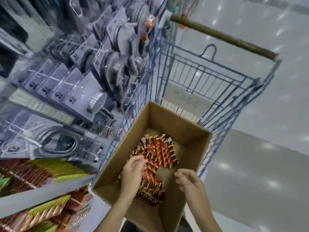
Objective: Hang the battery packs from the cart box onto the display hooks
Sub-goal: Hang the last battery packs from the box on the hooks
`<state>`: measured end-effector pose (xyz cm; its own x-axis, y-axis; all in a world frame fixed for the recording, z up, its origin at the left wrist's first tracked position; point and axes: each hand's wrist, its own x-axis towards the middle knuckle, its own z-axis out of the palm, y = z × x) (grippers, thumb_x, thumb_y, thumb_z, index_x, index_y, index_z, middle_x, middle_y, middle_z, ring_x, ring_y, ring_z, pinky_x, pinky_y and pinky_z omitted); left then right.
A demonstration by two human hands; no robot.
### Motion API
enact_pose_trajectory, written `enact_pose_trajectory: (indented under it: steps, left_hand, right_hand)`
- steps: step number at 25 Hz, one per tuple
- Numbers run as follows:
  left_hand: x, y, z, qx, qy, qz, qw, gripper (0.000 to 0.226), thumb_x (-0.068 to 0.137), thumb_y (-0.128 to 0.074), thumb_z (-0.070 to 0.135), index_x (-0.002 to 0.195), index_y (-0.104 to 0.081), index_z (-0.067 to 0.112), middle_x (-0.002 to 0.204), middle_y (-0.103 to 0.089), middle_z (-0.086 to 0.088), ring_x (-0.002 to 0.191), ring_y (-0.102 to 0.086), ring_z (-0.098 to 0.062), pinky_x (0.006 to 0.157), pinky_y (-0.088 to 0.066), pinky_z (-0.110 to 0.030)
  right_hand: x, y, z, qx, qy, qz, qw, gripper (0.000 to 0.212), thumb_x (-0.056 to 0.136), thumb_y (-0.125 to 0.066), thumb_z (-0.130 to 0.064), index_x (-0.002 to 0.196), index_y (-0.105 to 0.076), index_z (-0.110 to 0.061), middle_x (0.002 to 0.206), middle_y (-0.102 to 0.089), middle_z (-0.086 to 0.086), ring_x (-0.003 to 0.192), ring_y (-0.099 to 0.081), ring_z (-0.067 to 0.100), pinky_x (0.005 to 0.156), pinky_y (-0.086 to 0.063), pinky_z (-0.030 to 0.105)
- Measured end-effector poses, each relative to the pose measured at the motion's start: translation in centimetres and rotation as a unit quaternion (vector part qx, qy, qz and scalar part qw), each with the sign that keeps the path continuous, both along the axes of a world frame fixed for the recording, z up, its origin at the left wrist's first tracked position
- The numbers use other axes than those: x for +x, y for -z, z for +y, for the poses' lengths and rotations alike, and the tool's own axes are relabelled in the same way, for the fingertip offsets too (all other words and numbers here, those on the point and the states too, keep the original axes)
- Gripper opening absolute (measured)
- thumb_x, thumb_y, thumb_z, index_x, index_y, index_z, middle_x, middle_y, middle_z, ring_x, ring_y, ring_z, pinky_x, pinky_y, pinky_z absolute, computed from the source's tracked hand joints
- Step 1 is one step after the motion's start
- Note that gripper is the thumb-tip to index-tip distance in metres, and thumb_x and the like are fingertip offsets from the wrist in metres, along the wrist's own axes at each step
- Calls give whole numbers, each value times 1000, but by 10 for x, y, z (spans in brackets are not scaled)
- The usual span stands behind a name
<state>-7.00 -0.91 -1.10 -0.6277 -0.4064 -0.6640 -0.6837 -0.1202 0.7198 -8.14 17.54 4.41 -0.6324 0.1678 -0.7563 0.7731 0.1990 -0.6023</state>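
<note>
A brown cardboard box [187, 129] sits in a blue wire cart [217, 76]. Several red, black and yellow battery packs [160, 153] lie in rows on the box floor. My left hand [133, 171] is down inside the box, fingers curled on top of the packs; whether it grips one is blurred. My right hand [187, 180] hovers over the box's right side with fingers loosely bent and nothing in it. Red and yellow-green packs [38, 178] hang on the display at lower left.
Shelving on the left carries grey packaged cables and accessories [70, 81] on hooks, close beside the cart. The cart handle [224, 37] lies at the far end. Pale shiny floor [267, 148] spreads to the right.
</note>
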Motion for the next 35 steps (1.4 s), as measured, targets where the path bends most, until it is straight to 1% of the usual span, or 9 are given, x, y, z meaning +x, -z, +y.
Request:
enact_pose_trajectory:
  steps: [3,10,15,17,21,25,28,31,35]
  left_hand:
    - [-55,78,21,-51,56,-54,996,17,102,-62,22,117,-71,20,114,-73,2,98,-67,-8,86,-50,-19]
    - [-121,236,61,-59,98,-207,972,49,110,-46,25,153,-40,2,151,-51,-19,141,-48,-35,113,-35,-33]
    - [-113,279,68,-81,27,-216,973,43,99,-68,24,136,-59,4,137,-63,-13,133,-56,-32,114,-41,-42]
    - [-112,268,64,-55,-17,-217,974,34,98,-69,19,128,-63,7,126,-66,-4,126,-57,-22,110,-41,-39]
    - [-98,223,50,-66,-76,-181,978,30,101,-64,17,131,-63,14,123,-69,-8,119,-64,-30,100,-52,-41]
    - [-62,163,30,-59,-184,-148,970,14,101,-64,22,114,-68,26,113,-71,-1,107,-67,-23,85,-54,-34]
    - [-36,113,19,1,-230,-143,963,16,99,-67,33,100,-71,48,111,-74,1,101,-73,-25,88,-61,-50]
    - [-21,68,16,67,-292,-139,944,15,97,-70,28,103,-71,42,98,-79,1,88,-79,-25,77,-63,-48]
    - [-4,39,13,116,-315,-127,933,17,94,-72,19,101,-71,34,89,-80,1,81,-79,-24,79,-60,-47]
  right_hand:
    - [-44,23,3,10,-33,-17,999,10,101,-61,-27,99,-70,-31,104,-70,-10,104,-65,10,97,-52,34]
    - [-111,75,19,-1,-69,-21,997,9,99,-63,-23,99,-71,-28,97,-72,-10,98,-67,8,90,-50,30]
    - [-121,86,17,-11,-72,-43,996,11,99,-62,-21,100,-70,-28,95,-73,-12,95,-67,3,87,-49,26]
    - [-122,87,13,-18,-71,-60,996,9,98,-63,-23,103,-69,-28,94,-73,-12,95,-67,3,84,-48,25]
    - [-132,100,-4,-15,-86,-99,991,13,98,-61,-19,110,-67,-21,102,-70,-1,98,-66,13,78,-47,27]
    - [-152,160,-29,57,-96,-180,977,10,98,-56,-15,93,-60,-7,100,-66,16,108,-63,31,98,-51,46]
    - [-157,220,-41,122,-138,-216,959,35,102,-56,-30,127,-57,-5,130,-62,14,123,-58,32,105,-47,38]
    - [-157,251,-47,128,-225,-238,936,46,108,-48,-34,142,-48,-4,143,-54,14,134,-51,32,108,-41,36]
    - [-142,296,-38,175,-197,-157,952,66,79,-81,-47,132,-57,-14,135,-61,9,126,-57,30,109,-47,40]
